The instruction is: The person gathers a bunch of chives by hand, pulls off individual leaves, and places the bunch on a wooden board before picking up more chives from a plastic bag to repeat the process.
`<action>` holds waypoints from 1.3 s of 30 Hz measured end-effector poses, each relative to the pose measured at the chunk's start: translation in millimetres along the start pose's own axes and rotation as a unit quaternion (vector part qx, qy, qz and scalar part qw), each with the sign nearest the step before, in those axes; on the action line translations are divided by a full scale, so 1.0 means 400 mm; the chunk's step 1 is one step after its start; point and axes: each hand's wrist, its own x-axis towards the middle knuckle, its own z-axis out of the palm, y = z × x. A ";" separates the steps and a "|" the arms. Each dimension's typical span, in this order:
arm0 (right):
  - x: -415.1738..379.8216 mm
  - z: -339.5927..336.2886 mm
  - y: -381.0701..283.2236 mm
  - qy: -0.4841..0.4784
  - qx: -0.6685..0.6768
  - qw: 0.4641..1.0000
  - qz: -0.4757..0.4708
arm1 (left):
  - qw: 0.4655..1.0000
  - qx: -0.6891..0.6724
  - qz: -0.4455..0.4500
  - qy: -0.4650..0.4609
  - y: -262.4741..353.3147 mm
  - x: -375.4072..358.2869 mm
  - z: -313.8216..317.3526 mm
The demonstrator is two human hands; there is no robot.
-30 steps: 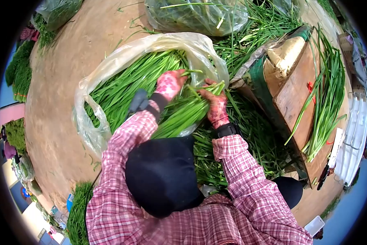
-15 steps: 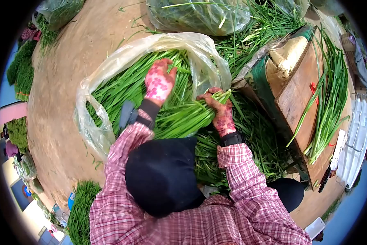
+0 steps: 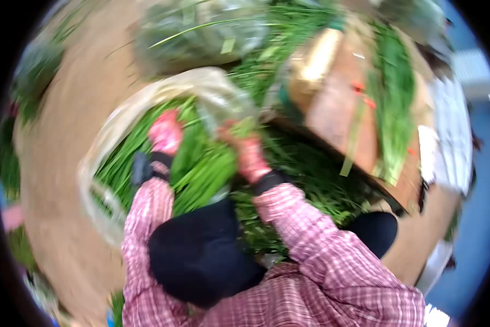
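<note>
Two gloved hands, left hand (image 3: 166,133) and right hand (image 3: 249,152), are pressed into bagged green stalks (image 3: 198,169); finger grip is blurred beyond telling.

wooden board (image 3: 332,103) | loose green stalks (image 3: 393,92) on it | second filled bag (image 3: 201,32) behind

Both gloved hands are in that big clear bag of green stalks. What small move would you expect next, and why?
Probably easing the bunch deeper into the plastic bag. The right hand sits at the bag's mouth on the green stalks, the left hand rests on those already inside. The picture is blurred, so grips are unclear.
</note>
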 end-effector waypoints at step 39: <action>-0.516 -0.210 -0.644 0.015 -0.110 0.949 -0.295 | 0.895 -0.258 0.296 -0.210 0.567 -0.286 -0.784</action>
